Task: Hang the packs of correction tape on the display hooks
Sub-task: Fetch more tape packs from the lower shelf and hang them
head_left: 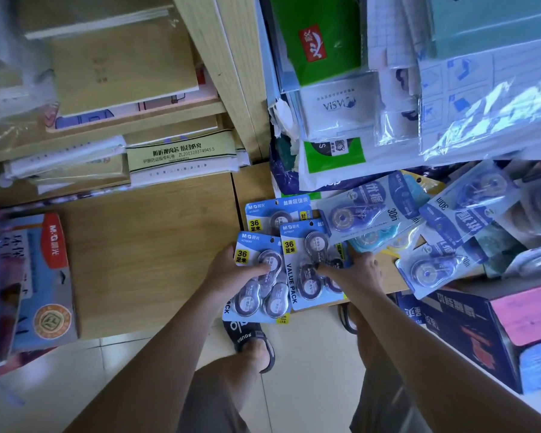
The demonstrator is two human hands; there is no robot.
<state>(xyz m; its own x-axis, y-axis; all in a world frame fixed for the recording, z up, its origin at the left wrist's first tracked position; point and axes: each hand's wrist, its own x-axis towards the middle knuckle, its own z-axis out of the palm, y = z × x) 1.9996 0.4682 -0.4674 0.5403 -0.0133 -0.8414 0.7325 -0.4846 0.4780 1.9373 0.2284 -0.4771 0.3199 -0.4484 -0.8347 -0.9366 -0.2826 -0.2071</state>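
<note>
At the edge of a wood-grain counter [144, 245], two bare hands work among glossy blue card packs of correction tape. The left hand [231, 270] grips one pack [260, 279], thumb laid across its clear plastic blister and fingers curled behind the card. This pack is a tall rectangle, long axis running roughly away from the person, its printed top and hang hole pointing away and its lower end jutting past the counter edge over the tiled floor [310, 354]. Under its blister sit rounded, kidney-shaped tape dispensers, clear-shelled with dark rolls inside. The right hand [353, 270] rests on a second pack [306, 264] just beside the first, fingers bent over its blister; whether it truly clamps the card cannot be told. That pack lies flat, pointing the same way. A third pack [275, 214] lies partly beneath both. To the right, a loose heap [419, 226] of larger tape packs in shiny film sprawls at mixed angles. Stacked paper goods in plastic wrap fill the wooden shelves [225, 73] above.
</note>
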